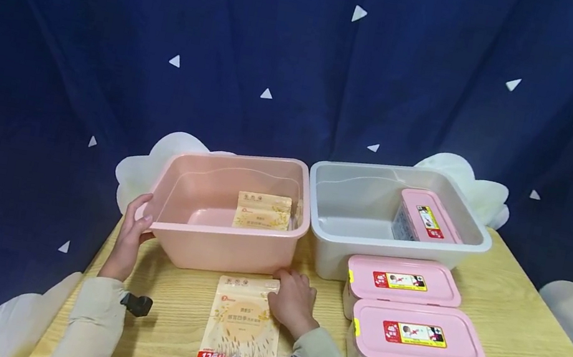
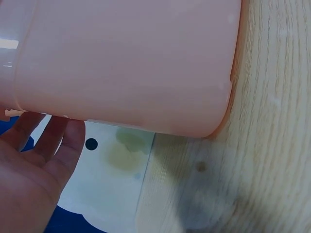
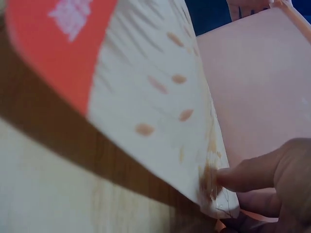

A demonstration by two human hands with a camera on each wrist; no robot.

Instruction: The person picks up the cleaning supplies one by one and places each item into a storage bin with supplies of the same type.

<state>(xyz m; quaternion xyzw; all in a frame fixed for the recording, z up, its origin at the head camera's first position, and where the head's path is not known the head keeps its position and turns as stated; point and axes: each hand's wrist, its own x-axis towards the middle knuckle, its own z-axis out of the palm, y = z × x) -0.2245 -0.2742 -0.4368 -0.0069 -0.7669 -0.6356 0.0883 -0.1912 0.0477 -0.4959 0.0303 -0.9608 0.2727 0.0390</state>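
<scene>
A pink plastic basin (image 1: 228, 252) stands at the left of the table. My left hand (image 1: 127, 237) grips its left rim, thumb towards the inside and fingers on the outer side. In front of the basin is a flat beige pouch (image 1: 241, 329) with a wheat print and a red bottom strip. My right hand (image 1: 294, 300) pinches the pouch's upper right edge between thumb and fingers; in the right wrist view the pouch's lower part is tilted up off the table. Inside the basin leans a similar pouch (image 1: 263, 209), its lower part hidden by the front wall.
A grey-white basin (image 1: 328, 252) touches the pink one on the right and holds a pink-lidded box (image 1: 430, 218). Two more pink-lidded boxes, one behind (image 1: 361, 273) and one in front (image 1: 362, 336), stand before it. A dark blue curtain (image 1: 308, 49) hangs behind the table.
</scene>
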